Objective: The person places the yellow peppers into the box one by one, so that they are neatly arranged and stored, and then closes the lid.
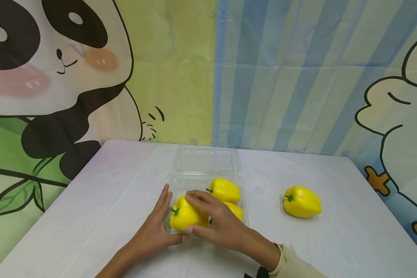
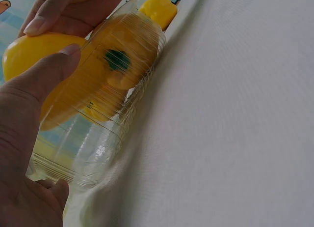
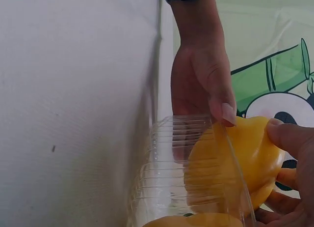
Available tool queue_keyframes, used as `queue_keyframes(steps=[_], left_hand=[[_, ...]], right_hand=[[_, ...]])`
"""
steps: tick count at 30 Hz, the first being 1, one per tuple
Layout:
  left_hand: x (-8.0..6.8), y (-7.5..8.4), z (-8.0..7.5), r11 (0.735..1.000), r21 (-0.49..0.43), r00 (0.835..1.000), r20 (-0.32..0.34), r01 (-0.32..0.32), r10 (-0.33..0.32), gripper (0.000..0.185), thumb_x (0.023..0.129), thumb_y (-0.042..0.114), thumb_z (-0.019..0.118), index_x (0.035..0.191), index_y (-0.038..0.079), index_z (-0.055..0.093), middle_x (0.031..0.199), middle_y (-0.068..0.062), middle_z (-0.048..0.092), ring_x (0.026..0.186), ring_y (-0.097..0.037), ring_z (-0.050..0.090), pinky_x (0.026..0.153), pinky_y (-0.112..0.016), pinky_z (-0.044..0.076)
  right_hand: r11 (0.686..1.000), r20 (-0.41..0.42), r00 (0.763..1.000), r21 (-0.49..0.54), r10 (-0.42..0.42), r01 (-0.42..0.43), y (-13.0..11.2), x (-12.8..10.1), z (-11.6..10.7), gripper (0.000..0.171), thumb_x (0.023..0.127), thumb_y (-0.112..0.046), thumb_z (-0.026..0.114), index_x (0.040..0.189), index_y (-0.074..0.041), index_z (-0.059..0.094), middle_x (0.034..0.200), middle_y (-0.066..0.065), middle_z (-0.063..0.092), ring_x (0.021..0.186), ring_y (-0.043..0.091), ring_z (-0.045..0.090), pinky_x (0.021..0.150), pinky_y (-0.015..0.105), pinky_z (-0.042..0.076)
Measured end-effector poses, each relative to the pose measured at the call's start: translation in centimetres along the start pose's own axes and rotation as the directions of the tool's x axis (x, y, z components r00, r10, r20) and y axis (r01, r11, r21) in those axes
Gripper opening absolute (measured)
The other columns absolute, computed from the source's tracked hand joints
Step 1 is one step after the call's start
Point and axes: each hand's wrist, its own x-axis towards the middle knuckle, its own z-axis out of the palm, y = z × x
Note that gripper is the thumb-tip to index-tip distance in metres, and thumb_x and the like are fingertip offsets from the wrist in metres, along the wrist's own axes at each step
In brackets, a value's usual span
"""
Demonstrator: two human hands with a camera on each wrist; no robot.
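Head view above; wrist views close, table-level

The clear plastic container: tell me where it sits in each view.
Head: clear plastic container lies at centre bottom, lid open.
Left wrist: its ribbed wall fills left centre.
Right wrist: ribbed wall at bottom centre.
Shared landmark: the yellow pepper under both hands.

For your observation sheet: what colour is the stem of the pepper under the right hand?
Green, on a yellow pepper; the right hand holds it. Head view shows it best.
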Motion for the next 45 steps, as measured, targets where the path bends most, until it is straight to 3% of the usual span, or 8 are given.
queue_keyframes(steps=[8, 16, 36, 45], left_hand=[[-0.03, -0.08, -0.01, 1.0, 0.001, 1.0, -0.001, -0.001, 0.001, 0.126, 0.066, 0.06, 0.082, 0.157, 0.011, 0.009, 0.163, 0.002, -0.003, 0.144, -0.035, 0.016, 0.108, -0.064, 0.02], [-0.16, -0.07, 0.09, 1.0, -0.014, 1.0, 0.005, 0.008, -0.008, 0.126, 0.066, 0.06, 0.082, 0.157, 0.011, 0.01, 0.162, 0.008, -0.006, 0.135, -0.038, 0.037, 0.107, -0.061, 0.025], [-0.16, -0.04, 0.13, 0.999, -0.031, 1.0, 0.021, 0.015, -0.015, 0.126, 0.067, 0.057, 0.083, 0.157, 0.011, 0.008, 0.162, 0.005, -0.007, 0.135, -0.039, 0.037, 0.108, -0.061, 0.023], [-0.14, 0.07, 0.08, 0.999, -0.026, 1.0, 0.021, 0.02, -0.019, 0.126, 0.067, 0.057, 0.083, 0.157, 0.01, 0.009, 0.16, 0.014, -0.01, 0.135, -0.038, 0.038, 0.109, -0.059, 0.023]], right_hand=[[0.993, 0.061, 0.996, -0.105, 0.068, -0.061, -0.1, 0.19, 0.04, 0.065, 0.09, -0.028, 0.072, 0.144, -0.006, 0.046, 0.147, 0.004, 0.044, 0.133, 0.016, 0.042, 0.107, 0.034, 0.037], [0.972, 0.107, 0.988, -0.218, 0.112, -0.087, -0.15, 0.18, 0.16, 0.065, 0.09, -0.034, 0.071, 0.145, -0.009, 0.047, 0.146, 0.002, 0.044, 0.13, 0.017, 0.045, 0.106, 0.035, 0.039], [0.96, 0.138, 0.981, -0.262, 0.139, -0.099, 0.18, 0.08, 0.05, 0.065, 0.094, -0.044, 0.062, 0.147, -0.011, 0.044, 0.147, 0.002, 0.042, 0.133, 0.019, 0.043, 0.108, 0.038, 0.037], [0.96, 0.202, 0.962, -0.246, 0.185, -0.133, 0.34, 0.34, -0.36, 0.066, 0.094, -0.046, 0.06, 0.149, -0.015, 0.041, 0.149, 0.002, 0.042, 0.134, 0.021, 0.041, 0.108, 0.041, 0.036]])
